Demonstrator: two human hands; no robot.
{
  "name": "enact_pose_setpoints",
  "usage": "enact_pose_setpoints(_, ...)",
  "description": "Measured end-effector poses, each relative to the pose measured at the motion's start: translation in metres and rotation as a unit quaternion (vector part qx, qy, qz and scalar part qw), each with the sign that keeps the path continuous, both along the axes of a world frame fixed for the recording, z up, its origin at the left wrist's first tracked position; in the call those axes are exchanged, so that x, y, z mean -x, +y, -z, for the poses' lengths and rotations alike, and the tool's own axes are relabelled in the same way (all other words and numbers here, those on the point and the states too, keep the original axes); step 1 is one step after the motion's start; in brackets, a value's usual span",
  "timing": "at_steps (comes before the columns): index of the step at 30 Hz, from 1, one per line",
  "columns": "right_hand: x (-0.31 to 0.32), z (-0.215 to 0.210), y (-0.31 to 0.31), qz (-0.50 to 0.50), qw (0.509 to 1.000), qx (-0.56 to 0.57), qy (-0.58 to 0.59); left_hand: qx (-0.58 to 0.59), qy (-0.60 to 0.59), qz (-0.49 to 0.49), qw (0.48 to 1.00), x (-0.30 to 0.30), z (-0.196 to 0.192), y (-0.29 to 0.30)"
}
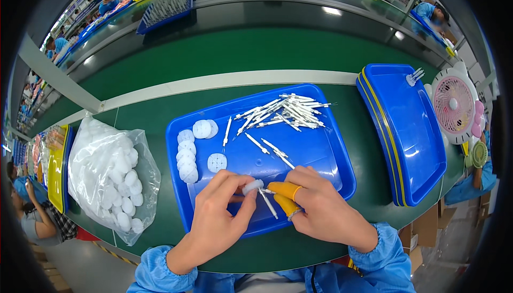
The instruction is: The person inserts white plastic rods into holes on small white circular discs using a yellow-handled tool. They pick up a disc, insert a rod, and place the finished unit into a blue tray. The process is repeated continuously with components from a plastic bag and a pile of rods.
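Over the near part of a blue tray (214, 127), my left hand (222, 213) pinches a translucent white disc (252, 187) on edge between thumb and fingers. My right hand (326, 207), with yellow covers on two fingertips, is closed on a thin white stick-like piece (269, 191) at the disc's right side. Another white stick (270, 207) slants down between the hands; I cannot tell whether it is joined to the disc. In the tray, several round discs (186, 159) line the left side, and a pile of white sticks (294, 110) lies at the back right.
A clear plastic bag (107, 170) of white rounded pieces lies left of the tray. Stacked blue and yellow trays (417, 148) stand at right, the top one holding a small stick cluster (414, 76). Beyond is a pink-and-white fan (453, 103). Co-workers sit across the green conveyor (240, 52).
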State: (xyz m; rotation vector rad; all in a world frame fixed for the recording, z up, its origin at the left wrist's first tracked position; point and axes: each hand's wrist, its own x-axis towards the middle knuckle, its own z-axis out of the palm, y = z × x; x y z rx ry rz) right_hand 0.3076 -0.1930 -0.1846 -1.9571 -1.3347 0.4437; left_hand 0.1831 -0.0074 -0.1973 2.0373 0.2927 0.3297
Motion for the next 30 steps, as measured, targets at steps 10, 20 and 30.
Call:
enact_pose_setpoints(10, 0.005, -0.005, 0.005, 0.011, 0.999, -0.012, -0.048, -0.001, 0.011, -0.039, 0.999, 0.0, 0.002, -0.002)
enact_pose_setpoints(20, 0.002, 0.0, 0.005, 0.006, 0.998, -0.01, -0.055, -0.001, 0.007, -0.033, 0.999, -0.001, -0.001, -0.002)
enact_pose_setpoints(30, 0.017, 0.009, 0.012, 0.034, 0.998, -0.05, -0.022, -0.017, -0.018, -0.022, 0.999, 0.0, 0.001, -0.005)
